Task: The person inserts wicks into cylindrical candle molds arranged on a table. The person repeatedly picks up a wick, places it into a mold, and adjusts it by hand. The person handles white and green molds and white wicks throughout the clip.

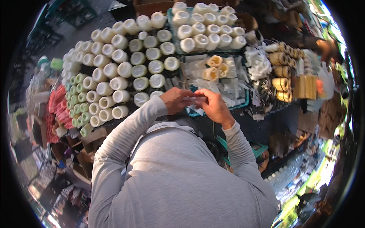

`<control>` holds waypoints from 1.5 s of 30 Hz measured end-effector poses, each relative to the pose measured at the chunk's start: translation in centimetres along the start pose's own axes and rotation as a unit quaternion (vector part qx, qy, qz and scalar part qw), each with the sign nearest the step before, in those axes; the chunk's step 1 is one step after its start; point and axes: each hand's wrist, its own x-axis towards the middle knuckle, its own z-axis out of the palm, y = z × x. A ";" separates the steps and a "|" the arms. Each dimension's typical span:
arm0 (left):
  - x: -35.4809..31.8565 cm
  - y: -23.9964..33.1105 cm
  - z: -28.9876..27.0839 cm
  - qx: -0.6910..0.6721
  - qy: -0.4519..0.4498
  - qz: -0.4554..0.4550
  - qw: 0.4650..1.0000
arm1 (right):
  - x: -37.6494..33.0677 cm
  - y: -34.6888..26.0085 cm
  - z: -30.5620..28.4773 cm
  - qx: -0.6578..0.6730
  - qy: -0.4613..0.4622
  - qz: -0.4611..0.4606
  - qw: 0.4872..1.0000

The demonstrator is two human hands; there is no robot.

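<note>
My left hand (176, 100) and my right hand (215, 104) meet in front of my chest, over the near edge of a teal crate (246, 103). Both are closed, fingertips pinched close together. What they hold is too small to make out. A thin pale strand (213, 130) hangs below the right hand. In the crate lie white strips (228, 89) and a few yellowish hollow cylinders (211, 74). To the left stand rows of white, candle-like cylinders (110, 70), the nearest ones close to my left hand.
Behind the strips, a second teal crate (170, 28) holds more white cylinders. Small pale green cylinders (81, 97) and pink bags (57, 106) are on the left. To the right are crumpled white plastic (257, 62), yellow rolls (281, 84) and a yellow block stack (305, 87).
</note>
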 end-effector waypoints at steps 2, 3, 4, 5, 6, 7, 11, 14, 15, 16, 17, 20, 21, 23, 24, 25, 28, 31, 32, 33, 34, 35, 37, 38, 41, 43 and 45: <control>-0.4 -0.4 0.9 -0.057 0.014 -0.001 0.998 | 0.4 0.1 0.5 -0.052 0.005 0.005 0.999; -0.5 -0.7 1.2 -0.013 0.044 0.035 0.998 | 0.6 0.2 0.9 -0.083 0.015 -0.001 0.996; -0.9 -0.9 1.5 0.041 0.039 -0.025 0.998 | 0.7 0.3 1.4 -0.092 0.031 0.004 0.995; -1.3 -1.0 2.0 0.072 0.090 -0.021 0.993 | 0.9 0.5 2.0 -0.144 0.069 -0.009 0.987; -1.6 -1.0 2.5 0.083 0.102 -0.066 0.989 | 1.1 0.8 2.4 -0.188 0.085 -0.025 0.978; -2.3 -1.0 2.8 0.066 0.131 -0.089 0.985 | 1.7 1.2 2.8 -0.240 0.102 -0.078 0.962; -5.6 -1.2 0.9 0.119 0.141 -0.083 0.979 | 4.0 2.1 4.3 -0.081 0.036 0.030 0.996; -9.5 -0.4 -1.0 0.031 0.152 -0.144 0.977 | 4.6 1.2 7.6 0.175 -0.111 0.161 0.965; -10.8 -0.4 -1.8 0.031 0.166 -0.119 0.978 | 4.9 0.7 9.3 0.187 -0.131 0.152 0.962; -12.2 -0.5 -2.7 0.011 0.178 -0.118 0.977 | 5.4 0.1 10.8 0.148 -0.135 0.149 0.968; -13.8 -0.8 -3.7 -0.008 0.192 -0.112 0.975 | 6.2 -0.6 12.4 0.109 -0.139 0.145 0.973; -19.9 -3.2 -7.4 0.013 0.303 -0.101 0.948 | 8.4 -2.6 16.5 0.040 -0.121 0.109 0.986; -21.8 -4.5 -8.7 0.067 0.366 -0.160 0.914 | 9.0 -3.2 17.6 0.011 -0.101 0.109 0.989; -24.7 -7.5 -11.3 0.189 0.404 -0.244 0.861 | 10.3 -4.0 19.9 -0.031 -0.057 0.090 0.994; -25.7 -9.2 -12.4 0.261 0.390 -0.261 0.844 | 11.1 -4.2 21.3 -0.060 -0.043 0.062 0.995; -26.3 -10.9 -13.2 0.273 0.346 -0.252 0.861 | 11.8 -4.4 22.8 -0.076 -0.031 0.036 0.996; -27.6 -14.6 -14.6 0.300 0.262 -0.220 0.890 | 13.9 -5.0 26.5 -0.131 -0.017 -0.033 0.991; -28.9 -16.1 -15.1 0.265 0.278 -0.222 0.896 | 15.2 -5.5 30.1 -0.134 -0.009 -0.063 0.989; -29.2 -16.1 -15.0 0.256 0.278 -0.218 0.900 | 15.2 -5.5 31.0 -0.115 -0.010 -0.090 0.989; -29.5 -16.1 -15.1 0.246 0.279 -0.214 0.903 | 15.3 -5.4 32.0 -0.134 -0.011 -0.086 0.987; -29.7 -16.1 -15.3 0.239 0.282 -0.210 0.905 | 15.5 -5.2 33.0 -0.143 -0.012 -0.105 0.984; -29.8 -15.9 -15.4 0.219 0.287 -0.210 0.909 | 15.8 -4.9 33.8 -0.150 -0.013 -0.124 0.981; -30.0 -15.6 -15.8 0.208 0.270 -0.208 0.917 | 16.2 -4.1 35.2 -0.202 0.011 -0.181 0.962; -30.1 -15.5 -16.0 0.205 0.267 -0.199 0.920 | 16.4 -3.6 35.8 -0.227 0.020 -0.204 0.952; -30.1 -15.3 -16.4 0.197 0.251 -0.179 0.931 | 17.0 -2.2 36.6 -0.239 0.012 -0.256 0.937; -30.0 -15.2 -16.5 0.190 0.249 -0.168 0.935 | 17.1 -1.4 36.9 -0.240 0.011 -0.271 0.932; -29.9 -15.2 -16.7 0.180 0.244 -0.171 0.938 | 17.1 -0.8 37.0 -0.236 0.014 -0.279 0.931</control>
